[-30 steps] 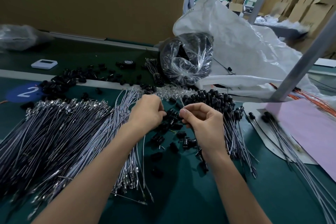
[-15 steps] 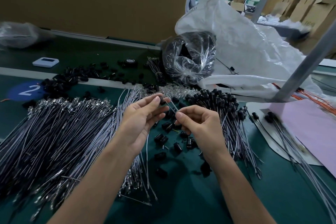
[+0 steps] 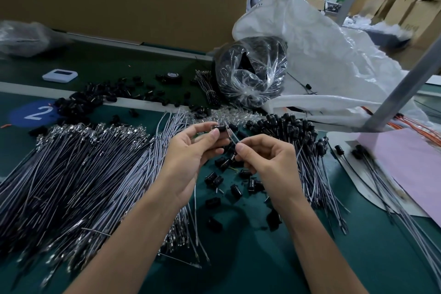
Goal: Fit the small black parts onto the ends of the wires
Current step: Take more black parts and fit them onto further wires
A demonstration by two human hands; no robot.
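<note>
Left hand [image 3: 191,160] pinches a small black cylindrical part [image 3: 220,128] — right hand [image 3: 269,162] pinches a thin grey wire [image 3: 232,136], its tip at the part, both held above the green bench [image 3: 262,258]

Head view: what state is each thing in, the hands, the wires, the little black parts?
left hand: pinches a black part.
right hand: pinches a wire end that reaches that part.
bare wires: heaped loose on the table.
capped wires: heaped, black parts fitted.
loose parts: scattered on the table.
clear bag: bunched shut, full.
</note>
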